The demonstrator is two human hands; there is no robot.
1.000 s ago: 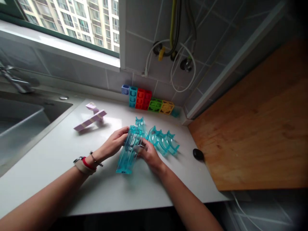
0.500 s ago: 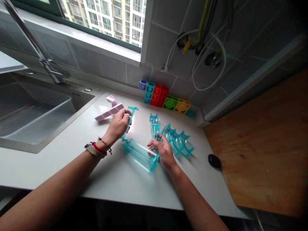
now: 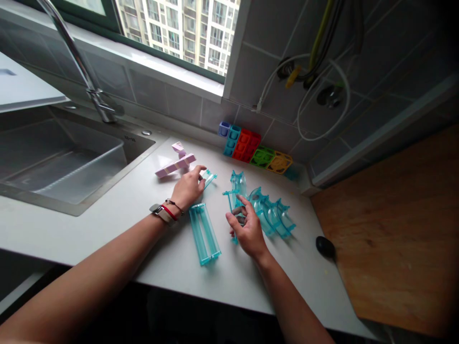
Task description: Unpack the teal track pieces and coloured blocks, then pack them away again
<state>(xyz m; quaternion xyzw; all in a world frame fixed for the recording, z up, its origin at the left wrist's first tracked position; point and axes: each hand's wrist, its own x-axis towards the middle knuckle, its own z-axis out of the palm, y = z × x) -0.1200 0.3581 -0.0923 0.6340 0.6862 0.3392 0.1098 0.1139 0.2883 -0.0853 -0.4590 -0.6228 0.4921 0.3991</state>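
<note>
My left hand [image 3: 188,188] has its thumb and index fingertip slightly apart beside a clear teal piece [image 3: 211,178] on the counter. A long clear teal trough [image 3: 205,234] lies just in front of that hand, touched by neither. My right hand [image 3: 249,229] is half curled with thumb and fingers apart, at a narrow teal piece with a crossbar end [image 3: 231,193]; its fingers hide part of it. Behind this is a curved teal piece [image 3: 238,180]. Several curved teal pieces [image 3: 272,212] stand in a row to the right.
Pink pieces [image 3: 175,166] lie beyond my left hand. Coloured blocks [image 3: 245,143] line the back wall. A sink [image 3: 77,205] with a faucet [image 3: 102,107] is at left. A black object [image 3: 325,247] sits by the wooden board [image 3: 387,229] at right.
The trough has turned from slanting sideways to pointing toward me, and my right hand has left it. The fingers of both hands have spread. The view has shifted, moving the scene rightward.
</note>
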